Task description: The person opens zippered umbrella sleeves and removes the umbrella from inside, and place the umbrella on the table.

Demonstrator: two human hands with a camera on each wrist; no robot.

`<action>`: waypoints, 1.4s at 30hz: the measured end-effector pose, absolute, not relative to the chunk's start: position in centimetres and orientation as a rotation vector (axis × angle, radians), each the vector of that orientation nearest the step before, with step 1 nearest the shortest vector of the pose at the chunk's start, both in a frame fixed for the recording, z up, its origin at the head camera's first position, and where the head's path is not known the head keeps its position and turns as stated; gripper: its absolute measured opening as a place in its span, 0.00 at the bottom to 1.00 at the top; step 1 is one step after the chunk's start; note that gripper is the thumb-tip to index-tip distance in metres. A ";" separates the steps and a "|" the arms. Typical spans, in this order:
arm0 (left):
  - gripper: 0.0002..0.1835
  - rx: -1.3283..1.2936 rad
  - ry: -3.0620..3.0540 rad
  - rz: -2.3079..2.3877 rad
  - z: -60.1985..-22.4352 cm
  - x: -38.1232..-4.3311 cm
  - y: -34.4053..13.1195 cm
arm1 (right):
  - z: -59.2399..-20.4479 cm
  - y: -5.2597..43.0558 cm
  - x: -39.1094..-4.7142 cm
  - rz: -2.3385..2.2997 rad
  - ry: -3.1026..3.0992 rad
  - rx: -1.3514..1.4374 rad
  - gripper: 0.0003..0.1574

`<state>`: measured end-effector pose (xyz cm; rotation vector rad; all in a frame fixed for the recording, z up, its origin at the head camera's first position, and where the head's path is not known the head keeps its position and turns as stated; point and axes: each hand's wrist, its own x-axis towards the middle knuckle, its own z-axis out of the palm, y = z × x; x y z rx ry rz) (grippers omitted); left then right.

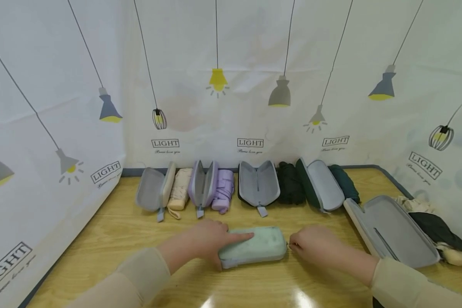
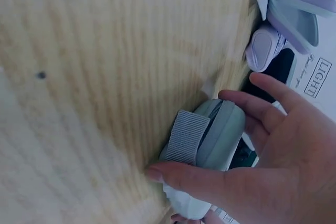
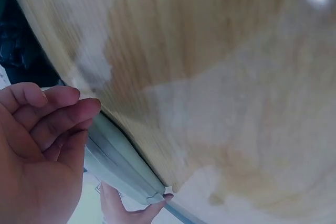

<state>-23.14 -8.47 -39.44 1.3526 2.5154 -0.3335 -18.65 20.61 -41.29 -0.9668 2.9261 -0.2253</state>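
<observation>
A mint green zip case [image 1: 254,246] lies closed on the wooden table in front of me. My left hand [image 1: 204,240] grips its left end, the index finger stretched along the top. In the left wrist view the thumb lies over a grey ribbed strap [image 2: 187,137] at the end of the case. At the opposite end my right hand [image 1: 317,244] pinches the zipper pull [image 1: 287,245], mostly hidden by the fingertips. The right wrist view shows its thumb and fingers drawn together beside the zipper seam.
Along the back edge stand open zip cases in cream [image 1: 152,190], purple [image 1: 204,186], black [image 1: 259,184] and dark green [image 1: 325,186], with folded umbrellas between, including a beige one [image 1: 181,188] and a purple one [image 1: 223,190]. A larger open case [image 1: 402,233] lies at right.
</observation>
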 end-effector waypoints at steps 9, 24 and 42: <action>0.58 1.268 2.637 -0.318 -39.4 -21.6 -8.1 | -41.1 19.2 -18.1 -0.233 2.905 -0.962 0.10; 0.61 1.105 2.822 -0.399 -40.6 -19.2 -5.0 | -41.3 15.4 -17.6 -0.344 2.754 -1.187 0.08; 0.59 0.764 2.805 0.265 -41.8 -19.1 -4.4 | -40.7 15.0 -16.0 -0.734 2.721 -0.626 0.29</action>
